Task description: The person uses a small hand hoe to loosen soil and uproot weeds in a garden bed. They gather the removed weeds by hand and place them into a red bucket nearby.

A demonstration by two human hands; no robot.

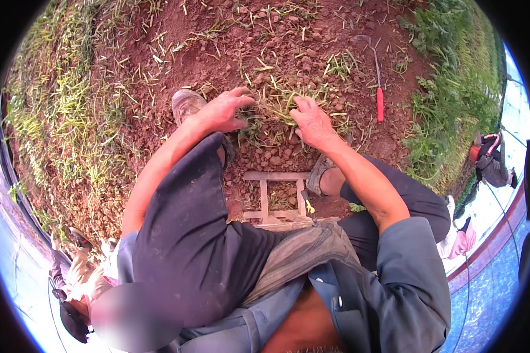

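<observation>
My left hand [229, 108] reaches over the soil beside my left shoe [187, 103], thumb and fingers apart with nothing plainly held. Close to its fingertips lies a dark green tuft of plant scraps [254, 125]. My right hand [312, 121] is bent, its fingertips at a loose bunch of pale green stems [280, 103]; whether it grips any of them cannot be made out. To the right of that hand, a sickle with a red handle [380, 103] lies on the reddish soil, its thin shaft pointing away from me.
I sit low, with a wooden stool frame [263, 198] between my feet. Leafy green plants [450, 97] stand along the right; cut stalks [79, 101] cover the left. Other people crouch at lower left [79, 282] and far right [492, 161]. Plastic sheeting [490, 264] lines the sides.
</observation>
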